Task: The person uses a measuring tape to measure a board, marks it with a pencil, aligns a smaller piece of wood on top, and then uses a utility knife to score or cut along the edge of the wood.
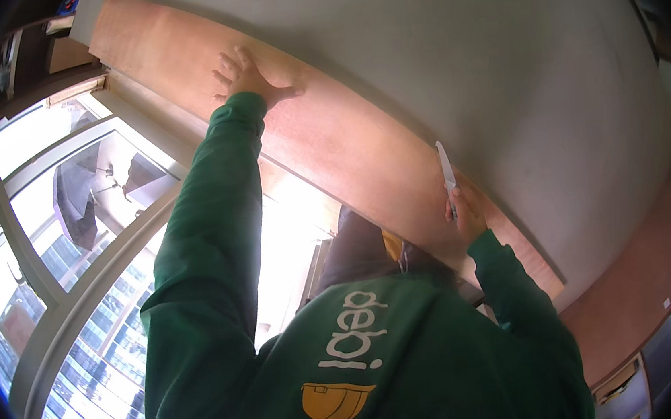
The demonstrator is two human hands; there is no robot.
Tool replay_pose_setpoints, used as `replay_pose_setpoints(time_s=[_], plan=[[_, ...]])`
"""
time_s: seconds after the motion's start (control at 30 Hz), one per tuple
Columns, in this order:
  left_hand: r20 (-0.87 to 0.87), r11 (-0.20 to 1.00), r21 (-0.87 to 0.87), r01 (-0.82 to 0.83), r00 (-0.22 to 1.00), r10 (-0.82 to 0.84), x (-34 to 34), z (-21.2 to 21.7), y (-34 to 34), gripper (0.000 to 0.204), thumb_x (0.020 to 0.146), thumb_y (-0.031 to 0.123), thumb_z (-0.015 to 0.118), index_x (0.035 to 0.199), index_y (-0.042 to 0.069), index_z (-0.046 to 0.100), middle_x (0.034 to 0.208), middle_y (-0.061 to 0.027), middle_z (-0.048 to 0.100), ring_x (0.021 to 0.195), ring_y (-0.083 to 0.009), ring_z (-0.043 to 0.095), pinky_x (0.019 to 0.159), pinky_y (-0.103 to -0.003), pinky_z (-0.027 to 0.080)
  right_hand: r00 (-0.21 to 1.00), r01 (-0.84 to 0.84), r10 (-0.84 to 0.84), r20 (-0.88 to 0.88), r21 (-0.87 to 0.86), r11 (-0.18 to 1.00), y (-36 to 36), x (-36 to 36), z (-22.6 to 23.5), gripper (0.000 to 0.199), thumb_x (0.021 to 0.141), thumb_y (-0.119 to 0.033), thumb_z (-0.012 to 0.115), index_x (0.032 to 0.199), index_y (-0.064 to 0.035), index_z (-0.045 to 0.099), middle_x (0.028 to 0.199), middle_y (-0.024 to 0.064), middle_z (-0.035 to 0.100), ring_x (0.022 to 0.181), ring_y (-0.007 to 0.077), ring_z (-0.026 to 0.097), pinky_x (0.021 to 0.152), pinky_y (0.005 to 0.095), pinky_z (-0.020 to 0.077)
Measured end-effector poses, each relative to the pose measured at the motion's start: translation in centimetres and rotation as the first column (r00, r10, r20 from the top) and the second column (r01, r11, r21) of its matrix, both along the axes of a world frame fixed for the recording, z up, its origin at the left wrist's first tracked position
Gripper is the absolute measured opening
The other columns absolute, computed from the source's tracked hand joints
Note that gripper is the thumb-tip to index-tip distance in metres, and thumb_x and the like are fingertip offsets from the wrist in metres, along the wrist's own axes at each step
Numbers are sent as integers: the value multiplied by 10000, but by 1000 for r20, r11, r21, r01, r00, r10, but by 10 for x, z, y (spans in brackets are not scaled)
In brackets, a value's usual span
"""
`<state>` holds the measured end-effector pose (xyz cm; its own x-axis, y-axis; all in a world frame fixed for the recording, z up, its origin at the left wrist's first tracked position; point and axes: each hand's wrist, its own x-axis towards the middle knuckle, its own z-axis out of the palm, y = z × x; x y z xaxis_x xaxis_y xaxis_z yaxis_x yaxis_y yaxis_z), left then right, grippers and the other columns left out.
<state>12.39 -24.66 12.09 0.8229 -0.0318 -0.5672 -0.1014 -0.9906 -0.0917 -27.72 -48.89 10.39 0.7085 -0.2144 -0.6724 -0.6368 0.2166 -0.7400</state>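
My left hand (246, 77) is pressed flat, fingers spread, on a long reddish-brown wooden board (345, 140) that lies against a white wall (498, 56). My right hand (465, 215) grips a slim white blade-like tool (445, 165), whose tip points along the board's edge where it meets the wall. Both arms wear green sleeves, and my green top with a white and yellow print fills the lower middle.
A large window (74, 259) with pale frames is at the left, with buildings outside. A second brown wooden strip (649, 276) runs along the right. Dark shelving (30, 53) sits at the upper left. My dark trousers (359, 247) show below the board.
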Motion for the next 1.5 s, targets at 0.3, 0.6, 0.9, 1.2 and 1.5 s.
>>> replay_pose_setpoints(time_s=[0.3, 0.6, 0.9, 1.2, 1.5], plan=[[-115, 1000, 10, -25, 993, 26, 41, -10, 3, 1514, 494, 664, 846, 1539, 53, -64, 1583, -270, -91, 1437, -533, -40, 1052, -687, 289, 844, -329, 454, 285, -394, 858, 56, 305, -24, 366, 986, -199, 458, 1311, -41, 515, 1077, 236, 643, 997, 382, 625, 869, 398, 489], [-159, 997, -17, -78, 984, 75, 43, -8, 11, 1531, 480, 624, 885, 1534, 44, -61, 1575, -294, -83, 1423, -554, -83, 1020, -731, 276, 755, -438, 622, 208, -546, 714, 137, 462, -56, 312, 989, -252, 431, 1151, -33, 583, 1053, 239, 638, 968, 430, 604, 830, 458, 484], [-122, 1000, -4, -26, 992, 25, 41, -16, 7, 1519, 487, 652, 866, 1539, 71, -63, 1578, -287, -63, 1422, -560, -48, 1005, -732, 302, 734, -571, 675, 68, -476, 669, 135, 469, -53, 401, 984, -273, 472, 1318, -67, 558, 1169, 193, 653, 1003, 323, 647, 842, 361, 515], [-142, 997, 31, -65, 988, 69, 29, -28, 23, 1517, 499, 655, 859, 1539, 73, -81, 1578, -280, -103, 1423, -551, -64, 1006, -744, 282, 666, -570, 739, 99, -571, 590, 24, 219, -20, 198, 953, -121, 473, 1109, -42, 567, 997, 240, 622, 911, 428, 590, 762, 447, 495], [-214, 997, 14, -72, 974, 74, 45, -8, 32, 1511, 513, 616, 871, 1538, 78, -101, 1573, -274, -147, 1428, -540, -76, 1040, -719, 269, 769, -596, 639, 12, -347, 724, 23, 238, 6, 356, 988, -203, 476, 1263, 10, 551, 1121, 258, 634, 1063, 376, 624, 904, 399, 489]])
